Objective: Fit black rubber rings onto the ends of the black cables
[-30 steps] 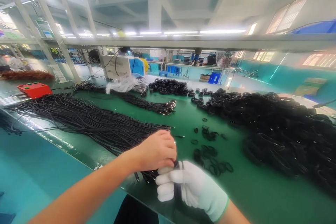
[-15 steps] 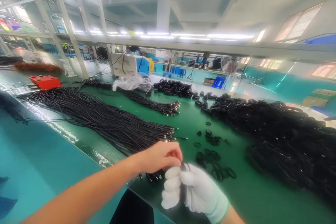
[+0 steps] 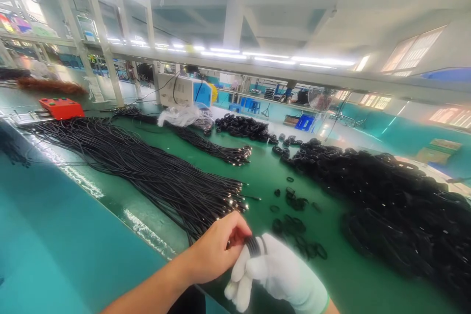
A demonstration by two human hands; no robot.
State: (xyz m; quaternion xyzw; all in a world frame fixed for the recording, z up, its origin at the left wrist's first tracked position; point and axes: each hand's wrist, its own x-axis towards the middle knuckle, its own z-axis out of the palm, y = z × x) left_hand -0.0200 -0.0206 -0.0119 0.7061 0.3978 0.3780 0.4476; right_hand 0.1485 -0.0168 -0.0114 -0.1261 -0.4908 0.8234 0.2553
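My bare left hand (image 3: 219, 245) has its thumb and fingertips pinched at several narrow black rings (image 3: 252, 247), which sit side by side over the gloved index finger. My right hand (image 3: 281, 270), in a white knit glove, is closed with its fingers curled and its thumb beside the rings. The fingertips of both hands partly hide them. Left of the hands lies a long bundle of black cables (image 3: 147, 167) with shiny metal ends. Loose black rings (image 3: 320, 251) are scattered just beyond the right hand.
A big heap of coiled black cables (image 3: 397, 196) covers the right of the green table (image 3: 331, 292). Farther back are a second cable bundle (image 3: 209, 146), a clear plastic bag (image 3: 180, 117) and a white-and-blue machine (image 3: 176, 92). A red control box (image 3: 62, 108) stands at the left.
The left hand has shifted slightly left and down, its wrist lower. The gloved hand has tilted, and more of the black rings shows between the hands.
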